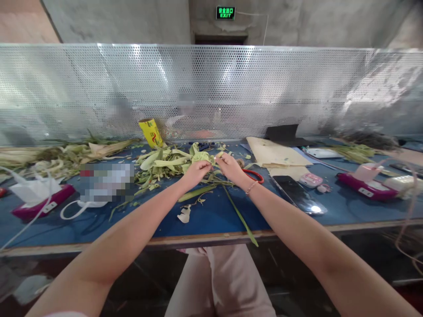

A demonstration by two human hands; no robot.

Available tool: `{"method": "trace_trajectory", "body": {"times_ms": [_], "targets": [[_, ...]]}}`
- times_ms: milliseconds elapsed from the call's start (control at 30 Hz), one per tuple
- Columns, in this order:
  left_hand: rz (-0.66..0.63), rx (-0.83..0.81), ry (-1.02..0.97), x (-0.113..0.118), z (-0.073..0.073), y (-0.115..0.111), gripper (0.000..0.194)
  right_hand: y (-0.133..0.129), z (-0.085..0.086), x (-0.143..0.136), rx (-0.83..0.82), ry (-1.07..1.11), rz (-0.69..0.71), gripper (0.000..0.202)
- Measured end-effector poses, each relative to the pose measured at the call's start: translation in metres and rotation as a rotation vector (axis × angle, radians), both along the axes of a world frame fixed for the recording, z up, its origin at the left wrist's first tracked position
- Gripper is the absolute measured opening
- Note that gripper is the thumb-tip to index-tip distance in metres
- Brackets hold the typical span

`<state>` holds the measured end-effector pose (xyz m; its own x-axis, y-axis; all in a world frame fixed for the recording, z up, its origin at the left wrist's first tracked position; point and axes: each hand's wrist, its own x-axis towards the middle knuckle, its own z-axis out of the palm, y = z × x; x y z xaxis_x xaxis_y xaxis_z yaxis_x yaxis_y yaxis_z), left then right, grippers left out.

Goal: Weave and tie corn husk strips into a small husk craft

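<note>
Over the middle of the blue table, my left hand (197, 172) is closed on a pale green folded leaf bundle (201, 156). My right hand (231, 167) is just to its right, thumb and fingers pinched together at the bundle's right side; what lies between them is too small to make out. A heap of pale green leaf strips (161, 165) spreads to the left of my hands. Beneath them are loose stems and a long narrow green leaf (239, 215) reaching over the table's front edge. Beside my right wrist lies a red-handled tool (257, 176), partly hidden by the hand.
A yellow tube (151, 133) stands behind the heap. To the right are brown paper (277, 152), a phone (297, 193), a pink case (310, 179) and a purple power strip (366, 187). Another power strip (42, 203) is at left. A perforated metal screen (211, 79) closes the back.
</note>
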<state>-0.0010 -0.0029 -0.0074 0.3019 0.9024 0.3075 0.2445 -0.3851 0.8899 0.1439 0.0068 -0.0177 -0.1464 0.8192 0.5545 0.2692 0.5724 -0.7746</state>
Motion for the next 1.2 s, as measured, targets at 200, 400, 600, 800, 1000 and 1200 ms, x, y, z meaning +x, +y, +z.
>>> {"method": "trace_trajectory", "body": {"times_ms": [200,400,600,800,1000,1200], "targets": [[0.064,0.158,0.168,-0.007,0.004,0.003,0.024,-0.007,0.003,-0.001,-0.111,-0.034,0.036,0.027],[0.212,0.155,0.013,-0.008,0.012,-0.003,0.018,-0.011,0.008,0.002,-0.134,-0.117,-0.043,0.029],[0.073,0.062,-0.089,-0.010,0.007,0.000,0.018,-0.009,0.003,0.000,0.030,-0.254,0.006,0.026],[0.016,0.109,-0.015,-0.007,0.006,-0.002,0.015,-0.015,0.007,0.000,0.151,-0.302,-0.049,0.027],[0.003,0.049,-0.049,-0.006,0.010,-0.007,0.013,-0.017,0.010,0.000,0.169,-0.259,-0.030,0.019],[0.155,0.033,0.034,-0.001,0.007,-0.008,0.033,-0.016,0.006,-0.007,0.166,-0.286,-0.031,0.017]]}}
